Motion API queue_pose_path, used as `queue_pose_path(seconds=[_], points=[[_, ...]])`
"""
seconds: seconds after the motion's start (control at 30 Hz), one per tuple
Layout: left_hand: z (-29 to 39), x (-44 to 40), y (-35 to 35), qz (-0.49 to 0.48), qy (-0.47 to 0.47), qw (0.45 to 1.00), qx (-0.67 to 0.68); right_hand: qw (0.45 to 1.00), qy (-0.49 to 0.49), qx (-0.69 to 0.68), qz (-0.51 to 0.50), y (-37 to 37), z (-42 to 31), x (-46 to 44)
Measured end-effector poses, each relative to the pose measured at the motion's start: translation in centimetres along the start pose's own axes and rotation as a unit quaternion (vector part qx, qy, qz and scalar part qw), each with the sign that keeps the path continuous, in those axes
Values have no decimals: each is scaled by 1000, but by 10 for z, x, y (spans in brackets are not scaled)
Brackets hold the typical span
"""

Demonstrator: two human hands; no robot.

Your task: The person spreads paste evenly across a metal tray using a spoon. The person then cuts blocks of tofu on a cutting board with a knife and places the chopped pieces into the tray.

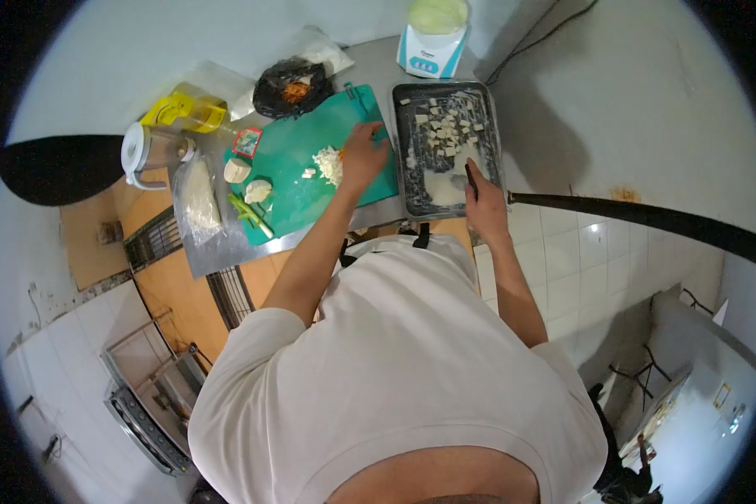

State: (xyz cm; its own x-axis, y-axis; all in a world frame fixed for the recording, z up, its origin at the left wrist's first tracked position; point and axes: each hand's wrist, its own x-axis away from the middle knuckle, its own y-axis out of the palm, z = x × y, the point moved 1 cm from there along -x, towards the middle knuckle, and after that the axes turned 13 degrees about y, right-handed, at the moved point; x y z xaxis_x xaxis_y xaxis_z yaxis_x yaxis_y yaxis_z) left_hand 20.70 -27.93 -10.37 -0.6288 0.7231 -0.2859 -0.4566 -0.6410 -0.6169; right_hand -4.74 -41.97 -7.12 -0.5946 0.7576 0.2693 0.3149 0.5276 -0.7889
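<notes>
My left hand [366,158] is over the right part of the green cutting board [294,139], fingers loosely bent and apart, with nothing visible in them. Beside it lies a pile of chopped white pieces [328,165], with a bit of orange at its edge. My right hand [485,206] is closed round the black handle of a knife [472,180] at the dark tray [405,151]; the blade is hard to make out. Pale cubes [449,126] are scattered in the tray, and white powder [442,190] coats its near end.
Green stalks [250,215] and white chunks [237,171] lie at the board's left. Behind are a black bag [292,87] with orange food and a kitchen scale [431,52] bearing a cabbage [438,15]. A lidded jug [147,155] and yellow-labelled container [185,111] stand left.
</notes>
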Motion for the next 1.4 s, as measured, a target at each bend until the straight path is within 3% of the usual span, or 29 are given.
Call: queue_pose_path(seconds=[0.1,0.2,0.33,0.5,0.6,0.7,0.87,1.0,1.1,1.2,1.3,1.4], points=[[-32,32,-39,37,1,999,-31,992,73,-45,-94,-10,-29,7],[-76,68,-62,49,-57,992,-102,989,-55,-118,-69,23,-19,8],[-95,97,-74,36,-74,987,-140,971,-43,-141,-190,53,-50,20],[-84,99,-82,22,-116,979,-169,977,-101,-73,-172,80,-82,34],[-112,105,-85,1,-57,985,-165,978,-108,-67,-168,94,-83,44],[-121,110,-87,11,-30,989,-147,976,-97,-101,-166,98,-79,55],[-113,107,-102,-45,-62,985,-152,979,-44,-121,-160,92,-76,79],[-113,114,-108,-25,-67,985,-156,987,-36,-143,-57,63,-49,88],[-123,121,-107,-30,-54,987,-149,989,63,3,-137,-4,-51,87],[-118,124,-109,-48,-61,986,-149,989,-42,60,-129,-30,-18,66],[-119,127,-109,-31,-52,990,-130,974,25,142,-177,-56,-38,50],[-115,127,-112,-7,-72,994,-82,971,-31,182,-154,-57,-17,22]])
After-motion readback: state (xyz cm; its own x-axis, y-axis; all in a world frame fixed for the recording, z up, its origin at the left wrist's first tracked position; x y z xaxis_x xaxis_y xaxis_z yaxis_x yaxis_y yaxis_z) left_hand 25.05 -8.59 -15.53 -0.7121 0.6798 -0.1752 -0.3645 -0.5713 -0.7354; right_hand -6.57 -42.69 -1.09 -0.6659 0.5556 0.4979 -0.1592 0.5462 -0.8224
